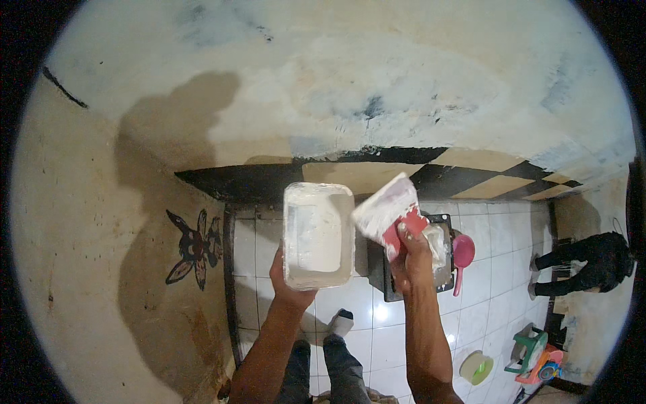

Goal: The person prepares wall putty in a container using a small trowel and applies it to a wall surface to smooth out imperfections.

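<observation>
In the head view my left hand (pixel 289 289) grips a rectangular plastic container (pixel 319 232) with a layer of creamy white paste inside and smears on its rim. My right hand (pixel 410 259) is closed on a red scraper (pixel 393 212) whose broad blade is coated in white paste, held just right of the container. Below the scraper on the floor stands a dark square tub (pixel 390 289) with white material inside, partly hidden by my right hand. A pink dipper (pixel 463 250) lies beside that tub.
A patchy white wall (pixel 377 81) with a checkered band faces me; another wall (pixel 81 236) with a painted motif is left. On the tiled floor (pixel 491 296) are a green bowl (pixel 474 363) and colored plastic stools (pixel 528 353). A person in dark clothes (pixel 585 262) stands at right.
</observation>
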The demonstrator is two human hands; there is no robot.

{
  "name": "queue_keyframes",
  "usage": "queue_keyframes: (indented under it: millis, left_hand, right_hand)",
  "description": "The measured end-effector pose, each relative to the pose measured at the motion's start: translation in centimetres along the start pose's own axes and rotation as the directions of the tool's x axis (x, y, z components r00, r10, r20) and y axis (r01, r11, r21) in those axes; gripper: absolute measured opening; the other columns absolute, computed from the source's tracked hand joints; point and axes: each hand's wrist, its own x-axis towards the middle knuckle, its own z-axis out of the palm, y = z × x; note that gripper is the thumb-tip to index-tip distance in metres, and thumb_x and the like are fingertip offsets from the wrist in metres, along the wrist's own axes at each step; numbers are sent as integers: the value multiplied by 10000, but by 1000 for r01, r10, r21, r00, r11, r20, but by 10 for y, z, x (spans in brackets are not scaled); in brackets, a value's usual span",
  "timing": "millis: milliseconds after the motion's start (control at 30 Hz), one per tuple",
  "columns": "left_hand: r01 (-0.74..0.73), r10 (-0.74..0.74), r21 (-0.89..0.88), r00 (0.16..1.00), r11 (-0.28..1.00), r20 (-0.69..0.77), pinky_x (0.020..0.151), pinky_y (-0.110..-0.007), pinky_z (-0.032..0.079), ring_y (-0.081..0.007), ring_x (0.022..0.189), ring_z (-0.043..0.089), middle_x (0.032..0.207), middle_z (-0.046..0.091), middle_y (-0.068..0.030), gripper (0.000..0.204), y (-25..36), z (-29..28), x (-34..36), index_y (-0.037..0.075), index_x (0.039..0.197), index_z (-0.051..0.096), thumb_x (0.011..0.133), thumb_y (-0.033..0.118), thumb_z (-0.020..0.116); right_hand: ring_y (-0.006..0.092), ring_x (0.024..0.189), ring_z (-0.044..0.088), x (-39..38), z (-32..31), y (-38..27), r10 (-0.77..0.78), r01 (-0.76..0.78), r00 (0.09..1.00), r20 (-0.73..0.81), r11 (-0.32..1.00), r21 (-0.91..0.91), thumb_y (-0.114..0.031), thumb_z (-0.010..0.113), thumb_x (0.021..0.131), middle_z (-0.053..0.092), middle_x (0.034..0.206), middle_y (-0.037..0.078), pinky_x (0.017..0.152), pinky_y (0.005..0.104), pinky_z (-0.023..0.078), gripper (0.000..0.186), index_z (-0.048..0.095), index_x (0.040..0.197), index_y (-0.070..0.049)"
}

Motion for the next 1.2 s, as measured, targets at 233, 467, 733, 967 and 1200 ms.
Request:
queue_keyframes:
  millis: [233, 467, 733, 967, 1200]
  left_hand:
    - [-73, 76, -63, 997, 995, 34, 952, -455, 486, -288, 1107, 589, 1217, 587, -140, 470, 6, -11, 12, 65, 1302, 500, 956, 362, 389]
    - [-143, 144, -37, 988, 989, 47, 937, -465, 498, -294, 1098, 605, 1219, 601, -136, 476, -4, -16, 8, 60, 1282, 529, 944, 370, 403]
    - [-198, 199, -67, 980, 978, 3, 940, -470, 499, -308, 1114, 599, 1235, 597, -135, 524, -19, -20, 5, 56, 1311, 512, 920, 399, 448]
    - [-144, 140, -59, 988, 988, -63, 920, -466, 513, -299, 1096, 609, 1216, 609, -130, 531, -34, -25, 5, 55, 1306, 517, 911, 404, 460]
    - [-189, 184, -19, 973, 982, -141, 920, -453, 510, -291, 1092, 606, 1225, 603, -121, 523, -39, -20, -5, 61, 1313, 510, 924, 404, 437]
  right_hand:
    - [137, 769, 620, 128, -32, 34, -24, 4, 985, 171, 993, 115, -38, 631, 859, 628, 942, 44, 607, 243, 510, 178, 572, 1026, -47]
    - [165, 787, 611, 193, -18, 31, -25, 25, 990, 136, 1000, 2, -10, 592, 817, 622, 887, 49, 677, 273, 497, 132, 569, 942, -43]
    - [203, 844, 623, 173, 3, 28, -224, 214, 958, 181, 974, 76, -6, 553, 818, 615, 911, 66, 687, 357, 535, 246, 562, 1061, -48]
    - [176, 817, 602, 226, -45, 52, -84, 90, 988, 131, 995, -47, -49, 576, 815, 621, 911, 62, 698, 382, 526, 188, 556, 1000, -76]
    - [183, 859, 608, 183, -13, 36, -166, 158, 970, 180, 986, 57, -70, 594, 808, 605, 957, 55, 710, 362, 532, 209, 558, 1014, -75]
